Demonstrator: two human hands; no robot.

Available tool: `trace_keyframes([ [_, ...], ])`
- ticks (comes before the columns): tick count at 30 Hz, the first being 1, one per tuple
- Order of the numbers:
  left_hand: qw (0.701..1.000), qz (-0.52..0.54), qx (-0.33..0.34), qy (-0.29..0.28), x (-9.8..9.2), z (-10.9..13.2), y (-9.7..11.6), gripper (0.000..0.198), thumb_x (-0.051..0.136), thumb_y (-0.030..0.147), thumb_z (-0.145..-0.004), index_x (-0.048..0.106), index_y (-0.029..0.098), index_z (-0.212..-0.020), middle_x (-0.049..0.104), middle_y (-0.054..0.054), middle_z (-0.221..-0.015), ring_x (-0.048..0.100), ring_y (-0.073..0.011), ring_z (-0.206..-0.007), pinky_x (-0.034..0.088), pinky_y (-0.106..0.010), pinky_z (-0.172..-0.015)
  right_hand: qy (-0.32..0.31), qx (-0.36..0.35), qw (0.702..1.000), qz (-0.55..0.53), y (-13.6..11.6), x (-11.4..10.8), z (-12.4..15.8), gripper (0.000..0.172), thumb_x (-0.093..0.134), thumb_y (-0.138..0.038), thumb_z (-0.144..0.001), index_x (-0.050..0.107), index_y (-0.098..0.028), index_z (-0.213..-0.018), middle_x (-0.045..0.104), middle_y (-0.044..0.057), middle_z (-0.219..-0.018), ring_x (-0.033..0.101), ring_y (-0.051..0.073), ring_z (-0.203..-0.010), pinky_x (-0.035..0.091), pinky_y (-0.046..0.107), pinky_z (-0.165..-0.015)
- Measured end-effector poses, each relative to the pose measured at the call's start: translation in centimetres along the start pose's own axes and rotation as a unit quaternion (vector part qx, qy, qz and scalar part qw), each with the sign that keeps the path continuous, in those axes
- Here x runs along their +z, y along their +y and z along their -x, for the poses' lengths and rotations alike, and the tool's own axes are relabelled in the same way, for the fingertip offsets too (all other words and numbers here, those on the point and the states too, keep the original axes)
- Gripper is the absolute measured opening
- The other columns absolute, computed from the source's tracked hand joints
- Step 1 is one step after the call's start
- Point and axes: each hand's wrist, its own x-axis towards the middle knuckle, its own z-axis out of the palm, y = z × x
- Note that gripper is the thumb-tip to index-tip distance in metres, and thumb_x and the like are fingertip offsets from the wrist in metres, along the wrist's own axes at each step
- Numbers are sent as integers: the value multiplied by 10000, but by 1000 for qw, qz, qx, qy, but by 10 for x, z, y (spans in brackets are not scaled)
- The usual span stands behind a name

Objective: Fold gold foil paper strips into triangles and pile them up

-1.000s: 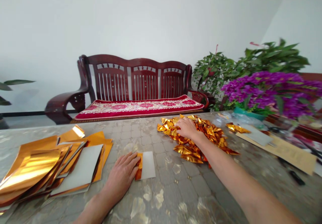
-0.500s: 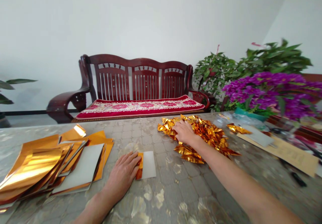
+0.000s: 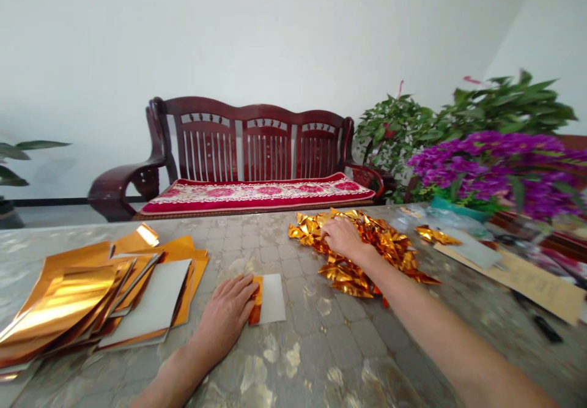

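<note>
My left hand lies flat with fingers stretched out on the left edge of a small white card that has a folded gold strip. My right hand reaches far across the table and rests on a heap of folded gold foil pieces, its fingers curled down into the pile. Whether those fingers grip a piece is hidden. A fanned stack of gold foil sheets, some white side up, lies to the left of my left hand.
The patterned table holds a brown paper envelope, a loose gold piece and dark small items at right. Purple flowers and green plants stand at the right rear. A wooden bench with a red cushion sits behind the table.
My right hand has shifted slightly on the gold heap, its fingers curling more. My left hand stays on the card. The view has drifted a little.
</note>
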Motion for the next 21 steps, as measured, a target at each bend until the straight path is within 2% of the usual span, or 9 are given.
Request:
trace_keyframes([
  [4,1000,3,-1,7,0,0,0,347,467,272,-952,616,253,-1264,610,-48,-1355,525,-250,-1282,419,-482,-1091,34,55,996,-56,10,-2,-5,257,547,-120,-798,743,-229,-923,734,53,-1027,637,224,-987,441,318,-879],
  [8,1000,-7,0,-1,-1,0,1,352,456,269,-956,613,243,-1270,602,-51,-1365,517,-250,-1289,412,-477,-1097,53,108,984,-128,23,9,-10,258,536,-190,-855,719,-217,-1035,752,22,-992,679,164,-878,489,244,-779],
  [12,1000,-7,1,2,-2,0,2,356,453,269,-957,613,239,-1273,603,-58,-1363,518,-251,-1288,414,-480,-1094,51,155,972,-168,38,24,-9,231,576,-168,-810,738,-188,-972,767,19,-903,696,148,-769,503,219,-699],
  [15,1000,-2,0,8,-1,0,2,351,456,273,-955,619,245,-1265,611,-55,-1352,524,-250,-1282,417,-479,-1091,70,191,966,-161,42,24,-3,291,530,-129,-804,740,-195,-994,767,36,-920,699,179,-785,507,261,-709],
  [17,1000,3,1,10,1,0,1,351,453,280,-956,621,244,-1262,614,-56,-1348,526,-255,-1279,417,-484,-1089,86,191,966,-150,38,18,1,321,499,-125,-821,733,-203,-1026,760,47,-975,691,202,-861,502,292,-760],
  [21,1000,14,5,22,2,1,-1,352,450,292,-957,622,247,-1261,616,-63,-1342,522,-258,-1281,411,-488,-1091,89,106,980,-141,11,3,9,295,527,-134,-819,740,-259,-980,734,-5,-1078,616,188,-1060,426,289,-952],
])
